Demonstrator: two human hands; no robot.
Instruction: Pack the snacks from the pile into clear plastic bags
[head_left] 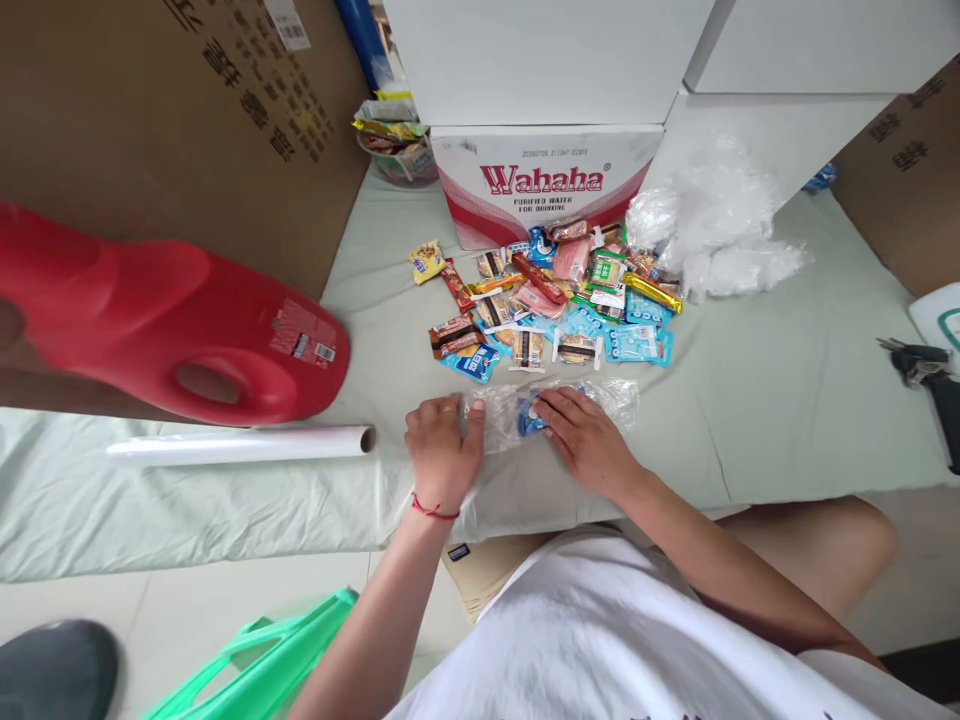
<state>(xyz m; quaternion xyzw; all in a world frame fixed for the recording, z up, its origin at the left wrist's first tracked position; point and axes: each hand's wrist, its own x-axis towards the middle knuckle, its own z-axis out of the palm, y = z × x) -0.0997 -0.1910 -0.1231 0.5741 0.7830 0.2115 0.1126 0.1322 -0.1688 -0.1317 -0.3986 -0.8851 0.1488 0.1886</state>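
Observation:
A clear plastic bag [499,420] lies crinkled on the cloth close to the table's front edge. My left hand [442,440], with a red string at the wrist, holds the bag's left end with curled fingers. At the bag's middle is a small blue snack packet [529,413]; my right hand [589,430] has its fingers closed over the packet's right side, hiding part of it. Just beyond the hands sits a pile of small wrapped snacks [577,347], with cakes, blue sachets and red and gold wrappers.
A red jug [247,390] and a white roll [240,446] are on the left. Behind the pile stands a Wahaha carton [547,190]. Clear bags [720,225] are heaped at back right; keys [915,362] lie far right. A green bag [262,650] is below the table.

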